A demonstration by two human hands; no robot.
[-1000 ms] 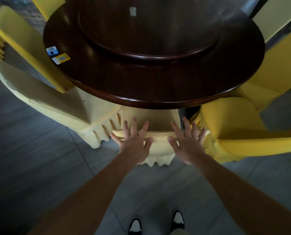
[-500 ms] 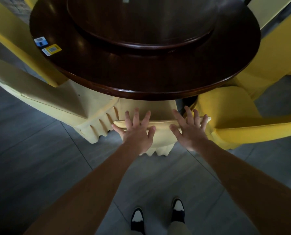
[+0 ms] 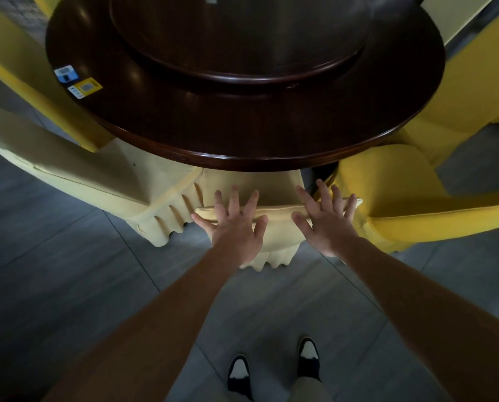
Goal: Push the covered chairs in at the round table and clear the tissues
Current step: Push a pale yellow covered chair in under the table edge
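Both hands lie flat on the top edge of a pale yellow covered chair point(image 3: 274, 219) whose back faces the person. The left hand point(image 3: 236, 227) has its fingers spread wide and laid over the backrest top, palm pressed on the cover, gripping nothing. The right hand point(image 3: 326, 224) is just beside it toward the chair's right corner, fingers likewise splayed and flat on the fabric, not curled around anything. The chair's seat is tucked beneath the rim of the round table point(image 3: 242, 134), a dark wooden top carrying a raised turntable point(image 3: 242, 33). Another pale chair point(image 3: 77, 169) stands to the left and a brighter yellow chair point(image 3: 402, 198) to the right, both close against the table. Two small cards point(image 3: 77, 81) lie near the table's left edge. No tissues can be made out. Two shoes point(image 3: 274, 367) stand on the grey tiled floor point(image 3: 53, 271).
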